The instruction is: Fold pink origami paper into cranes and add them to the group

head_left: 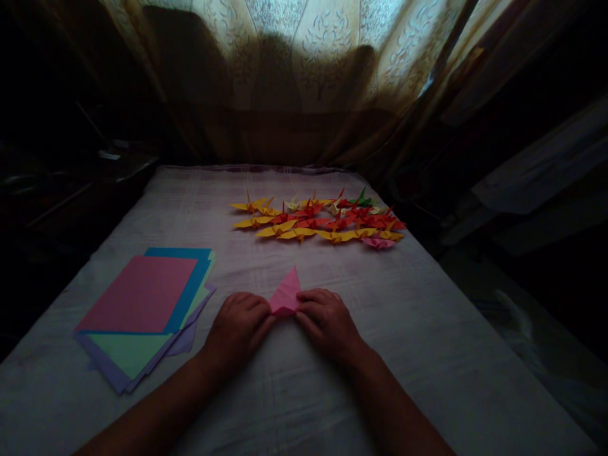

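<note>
Between my hands is a pink piece of origami paper (286, 296), folded to a point that faces away from me, with crease lines across it. My left hand (240, 322) pinches its lower left corner between thumb and curled fingers. On the other side, my right hand (327, 322) grips the right edge in the same way. Both hands rest low over the cloth-covered table (294, 392). The fingertips partly hide the paper's lower corners.
To the left lies a stack of square papers (137, 294), pink on top, with blue, green and purple sheets below. Several folded paper cranes (299, 233) in yellow, red, white, green and pink stand in rows towards the far right. A patterned curtain (323, 57) hangs behind the table.
</note>
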A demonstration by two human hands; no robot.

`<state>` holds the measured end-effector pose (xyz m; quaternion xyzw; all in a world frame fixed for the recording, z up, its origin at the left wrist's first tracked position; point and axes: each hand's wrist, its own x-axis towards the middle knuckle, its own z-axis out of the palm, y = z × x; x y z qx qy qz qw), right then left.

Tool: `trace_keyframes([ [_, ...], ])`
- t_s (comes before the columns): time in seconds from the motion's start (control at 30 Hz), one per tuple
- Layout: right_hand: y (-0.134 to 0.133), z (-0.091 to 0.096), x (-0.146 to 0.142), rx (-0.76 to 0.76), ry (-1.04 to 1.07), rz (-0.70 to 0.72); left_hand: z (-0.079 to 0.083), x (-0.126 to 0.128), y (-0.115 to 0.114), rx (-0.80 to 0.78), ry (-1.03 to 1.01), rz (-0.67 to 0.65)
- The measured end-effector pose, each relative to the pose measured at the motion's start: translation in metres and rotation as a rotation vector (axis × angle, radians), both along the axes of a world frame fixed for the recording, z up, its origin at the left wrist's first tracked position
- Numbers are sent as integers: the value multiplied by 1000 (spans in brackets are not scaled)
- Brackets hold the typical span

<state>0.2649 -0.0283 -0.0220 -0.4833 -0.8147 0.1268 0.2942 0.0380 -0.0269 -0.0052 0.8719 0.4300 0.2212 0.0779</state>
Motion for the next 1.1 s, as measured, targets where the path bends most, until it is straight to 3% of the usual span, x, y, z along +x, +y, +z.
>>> trace_keyframes([
  [0.1,0,0,-7,-15,20,-81,-5,1,3,-15,7,70],
  [0.27,2,1,-16,-21,-14,-201,-15,0,6,155,-15,100],
  [0.37,4,1,-19,-31,-30,-217,-15,2,4,292,44,47],
  [0.47,5,1,-19,-24,-48,-232,-14,6,-1,357,92,-88],
  [0.6,5,-1,-19,-10,-62,-235,-19,13,-7,305,115,-195],
  [1.1,5,-2,-18,-23,-72,-245,-24,14,-10,209,140,-166],
])
